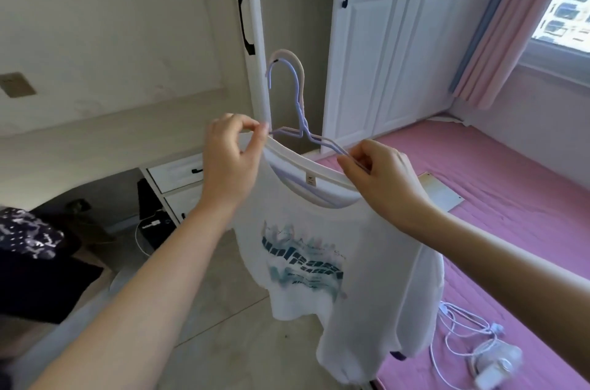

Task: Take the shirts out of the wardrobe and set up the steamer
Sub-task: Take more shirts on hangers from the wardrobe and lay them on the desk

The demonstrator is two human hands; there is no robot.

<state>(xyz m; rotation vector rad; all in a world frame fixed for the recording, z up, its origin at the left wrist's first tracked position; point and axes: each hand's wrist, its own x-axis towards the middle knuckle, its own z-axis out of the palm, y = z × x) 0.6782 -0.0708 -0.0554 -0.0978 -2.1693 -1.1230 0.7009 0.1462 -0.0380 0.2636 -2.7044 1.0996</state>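
Observation:
A white T-shirt (322, 265) with a teal and black print hangs in mid-air in front of me. It sits on thin lilac wire hangers (298, 108), with a pale second hook behind the first. My left hand (231, 153) pinches the collar at the hanger's left shoulder. On the other side my right hand (383, 175) pinches the collar and the wire of the right shoulder. A white handheld steamer (498, 361) with its coiled white cord lies on the pink bed at the lower right. The white wardrobe (386, 38) stands behind, one door (249, 22) swung open.
The pink bed (498, 198) fills the right side, with a flat pale card (442, 195) on it. White drawers (178, 182) sit under a desk on the left, with a black box and cable on the floor. Pink curtains and a window are at the top right.

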